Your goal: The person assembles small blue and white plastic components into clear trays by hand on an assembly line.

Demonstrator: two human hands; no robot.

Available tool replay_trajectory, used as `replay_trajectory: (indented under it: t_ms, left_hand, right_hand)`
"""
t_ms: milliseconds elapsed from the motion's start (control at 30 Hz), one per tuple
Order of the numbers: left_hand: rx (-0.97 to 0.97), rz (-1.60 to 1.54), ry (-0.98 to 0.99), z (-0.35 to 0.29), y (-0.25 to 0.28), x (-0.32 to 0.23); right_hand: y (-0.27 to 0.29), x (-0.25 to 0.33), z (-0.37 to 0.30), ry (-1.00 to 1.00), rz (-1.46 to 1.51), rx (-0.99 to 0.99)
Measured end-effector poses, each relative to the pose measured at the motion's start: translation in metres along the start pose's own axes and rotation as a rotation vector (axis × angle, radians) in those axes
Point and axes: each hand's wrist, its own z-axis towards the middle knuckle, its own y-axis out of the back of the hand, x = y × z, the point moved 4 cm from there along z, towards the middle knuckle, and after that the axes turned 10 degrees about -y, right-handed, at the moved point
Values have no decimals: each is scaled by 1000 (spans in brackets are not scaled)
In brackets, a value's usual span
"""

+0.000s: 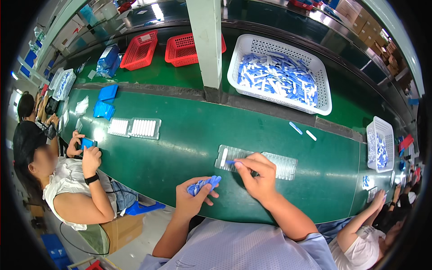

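My left hand (194, 194) is closed around a bunch of small flat blue plastic sticks (204, 184) above the table's near edge. A clear slotted plastic tray (280, 166) lies in front of me. One white stick (224, 157) sits in a slot near its left end. Over that end, my right hand (257, 176) pinches a single blue stick (230, 162), partly covered by the fingers. The hand hides the middle of the tray, so I cannot tell whether this is one tray or two side by side.
Beyond lies a large white basket (327, 101) of blue and white sticks, right of a post (208, 54). Two loose sticks (295, 128) rest nearer. Filled trays (145, 128) and blue packs (104, 109) lie left, near a seated person (81, 189). Red baskets (140, 49) stand behind.
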Motion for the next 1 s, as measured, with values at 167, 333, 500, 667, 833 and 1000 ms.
replay_trajectory:
  t_ms: [167, 333, 500, 667, 833, 1000]
  left_hand:
    - [-102, 161, -147, 1, -1, 2]
    - [-84, 170, -100, 4, -2, -1]
    - [-97, 128, -94, 0, 0, -2]
    - [-26, 121, -113, -7, -7, -7]
    - [-44, 116, -172, -10, -3, -8]
    - [-118, 197, -252, -11, 15, 6]
  right_hand:
    - [-3, -2, 0, 558, -736, -2]
    - [-10, 1, -2, 357, -711, 172]
    - [-5, 3, -5, 378, -580, 100]
    - [-14, 17, -13, -122, -30, 437]
    - [-10, -14, -3, -290, 221, 402]
    - [6, -16, 33, -422, 121, 453]
